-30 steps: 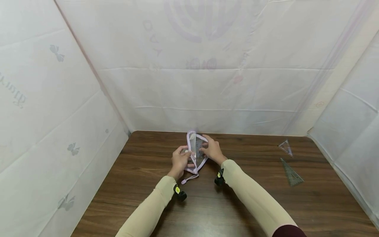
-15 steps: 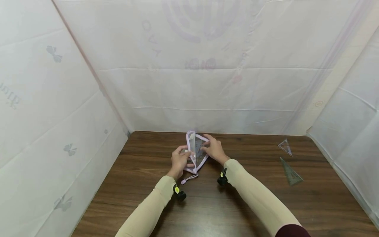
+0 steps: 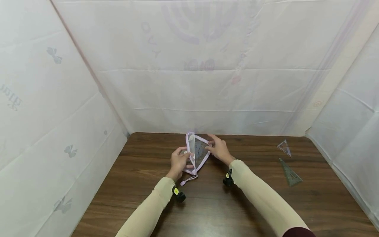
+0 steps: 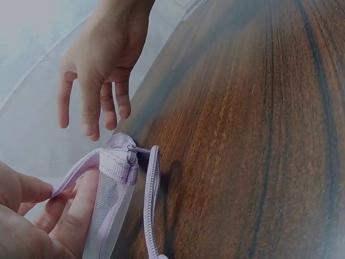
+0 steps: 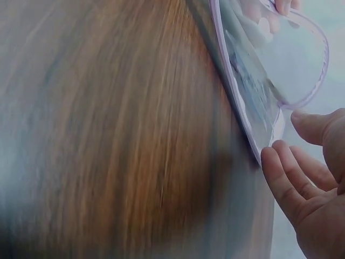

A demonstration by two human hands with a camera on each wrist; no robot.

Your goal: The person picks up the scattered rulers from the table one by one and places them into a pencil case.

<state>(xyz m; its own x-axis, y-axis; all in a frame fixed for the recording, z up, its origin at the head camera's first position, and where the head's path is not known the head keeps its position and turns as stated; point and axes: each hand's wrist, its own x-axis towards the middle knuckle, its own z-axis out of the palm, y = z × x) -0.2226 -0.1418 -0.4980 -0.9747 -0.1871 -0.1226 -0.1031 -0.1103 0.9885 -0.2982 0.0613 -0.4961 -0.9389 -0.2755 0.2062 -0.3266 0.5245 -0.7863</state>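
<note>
A clear pouch (image 3: 196, 152) with lilac zip trim stands on edge on the brown table (image 3: 254, 204), its mouth spread. A greyish see-through piece with printed marks (image 5: 249, 81) lies inside it. My left hand (image 3: 181, 158) pinches the pouch's left rim between thumb and fingers (image 4: 70, 216). My right hand (image 3: 215, 147) hovers at the pouch's right rim with its fingers (image 5: 288, 178) loosely spread and nothing held. In the left wrist view the right hand (image 4: 99, 65) hangs just above the pouch's lilac corner (image 4: 119, 159). A lilac pull cord (image 3: 189, 179) trails from the pouch's near end.
Two clear set squares lie at the table's right side, a small one (image 3: 284, 147) and a longer one (image 3: 290, 172). White sheeting (image 3: 207, 82) walls the table at the back and both sides.
My right hand has drawn back from the pouch's face to its right rim and its fingers have spread. The pouch's mouth stands wider. The left hand keeps its pinch.
</note>
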